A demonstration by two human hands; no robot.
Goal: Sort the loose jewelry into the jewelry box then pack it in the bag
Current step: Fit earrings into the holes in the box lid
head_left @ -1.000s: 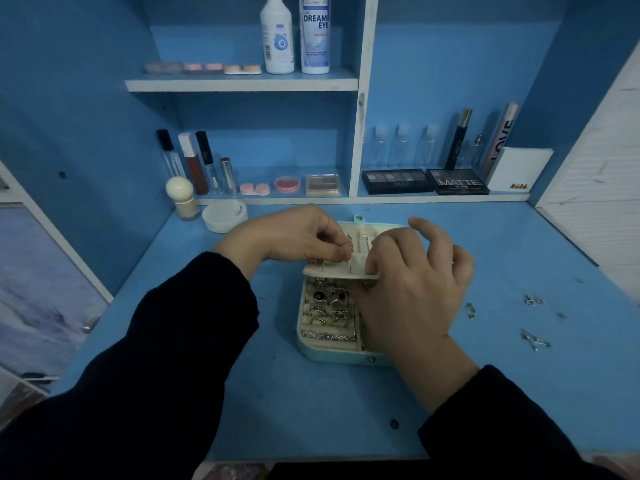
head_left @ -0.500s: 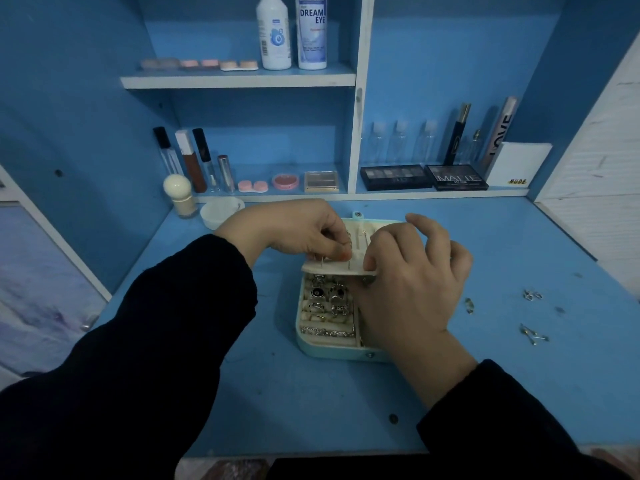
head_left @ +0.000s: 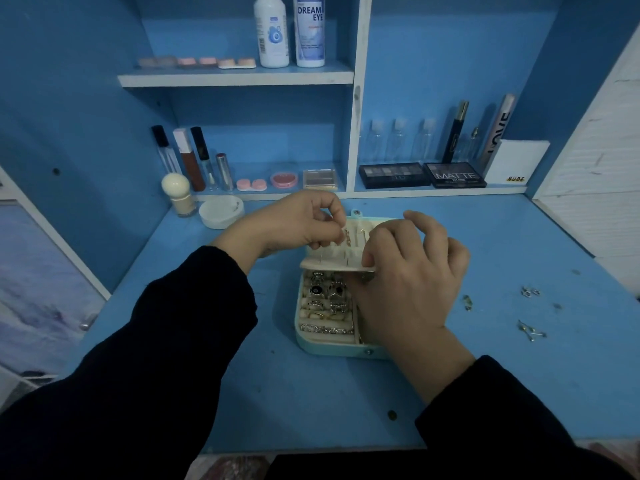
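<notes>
A pale green jewelry box lies open on the blue desk, several rings in its cream slots. A cream earring panel is raised over the box's far half. My right hand pinches that panel's right edge and covers the box's right side. My left hand pinches a small gold earring against the panel. Loose pieces lie to the right: a small gold piece, a silver pair and thin pins. No bag is in view.
A white round dish and a cream-topped bottle stand at the desk's back left. Shelves behind hold lip tubes, contact lens cases, eyeshadow palettes, clear bottles and two solution bottles. A white wall panel stands at the right.
My left hand has shifted slightly up the panel with the earring. My right hand keeps its hold on the panel's edge. The view has drifted a little.
</notes>
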